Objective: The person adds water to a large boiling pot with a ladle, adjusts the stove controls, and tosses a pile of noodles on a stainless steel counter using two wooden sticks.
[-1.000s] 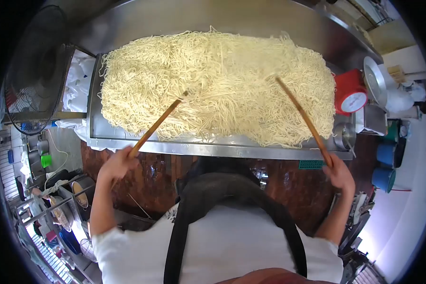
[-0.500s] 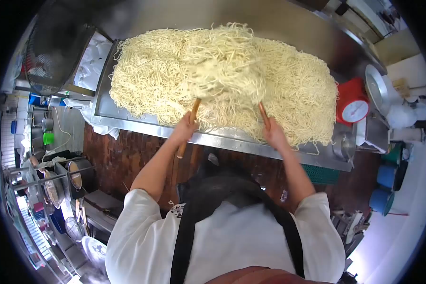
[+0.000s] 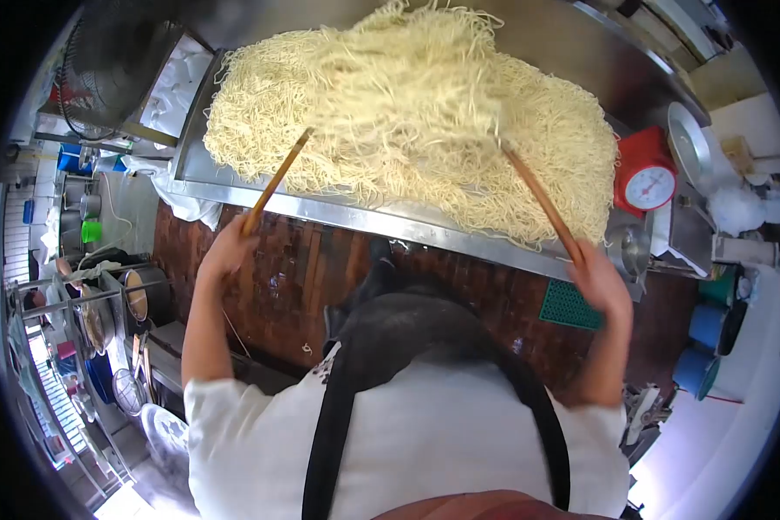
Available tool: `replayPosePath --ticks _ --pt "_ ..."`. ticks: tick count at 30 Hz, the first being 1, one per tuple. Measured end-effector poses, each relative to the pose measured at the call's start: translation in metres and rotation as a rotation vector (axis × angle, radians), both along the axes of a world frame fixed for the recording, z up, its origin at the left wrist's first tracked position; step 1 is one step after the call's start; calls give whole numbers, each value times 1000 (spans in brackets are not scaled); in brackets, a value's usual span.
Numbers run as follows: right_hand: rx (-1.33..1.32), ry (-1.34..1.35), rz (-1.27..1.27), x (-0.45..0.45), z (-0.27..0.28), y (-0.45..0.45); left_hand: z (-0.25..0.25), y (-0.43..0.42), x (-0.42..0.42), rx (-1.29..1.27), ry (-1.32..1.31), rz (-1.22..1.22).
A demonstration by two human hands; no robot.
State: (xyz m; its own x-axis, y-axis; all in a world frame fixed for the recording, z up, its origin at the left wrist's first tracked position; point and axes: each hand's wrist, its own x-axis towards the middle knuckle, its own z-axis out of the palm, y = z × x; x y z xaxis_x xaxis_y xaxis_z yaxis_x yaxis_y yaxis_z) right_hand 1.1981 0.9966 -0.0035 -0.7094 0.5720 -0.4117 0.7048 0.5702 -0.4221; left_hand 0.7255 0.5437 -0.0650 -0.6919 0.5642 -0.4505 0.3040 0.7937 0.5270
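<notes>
A broad heap of pale yellow noodles [image 3: 260, 113] covers the metal table [image 3: 321, 209]. My left hand [image 3: 228, 249] is closed around the end of a long wooden stick [image 3: 277, 180], whose tip reaches the near side of the heap. In my right hand [image 3: 596, 276] is a second wooden stick [image 3: 542, 199], also gripped near its end and slanting in toward the noodles. Between and beyond the tips, a blurred clump of noodles [image 3: 407, 78] is lifted above the rest. Both hands are on the near side of the table's edge.
At the right end are a red dial scale [image 3: 645, 173] and a metal bowl [image 3: 628, 249]. A fan [image 3: 104, 78] stands at the far left. Below the table's right part lies a green mat [image 3: 570, 303]. Blue tubs [image 3: 700, 368] line the right wall.
Both hands have moved apart and back toward my body, and the sticks now spread wide. The lifted clump has shifted away from me and fanned out.
</notes>
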Motion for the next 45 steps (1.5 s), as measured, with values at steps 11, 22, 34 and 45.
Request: replayPosePath --ticks 11,22,34,45 --pt "-194 343 74 -165 -171 -84 -93 125 59 102 15 -234" --pt "-301 344 -57 -163 -90 -126 -48 157 126 258 -320 118" --pt "211 -230 -170 117 114 -8 20 -112 -53 -101 262 -1" --pt "339 -65 3 -77 150 -34 -60 40 -125 72 -133 -413"
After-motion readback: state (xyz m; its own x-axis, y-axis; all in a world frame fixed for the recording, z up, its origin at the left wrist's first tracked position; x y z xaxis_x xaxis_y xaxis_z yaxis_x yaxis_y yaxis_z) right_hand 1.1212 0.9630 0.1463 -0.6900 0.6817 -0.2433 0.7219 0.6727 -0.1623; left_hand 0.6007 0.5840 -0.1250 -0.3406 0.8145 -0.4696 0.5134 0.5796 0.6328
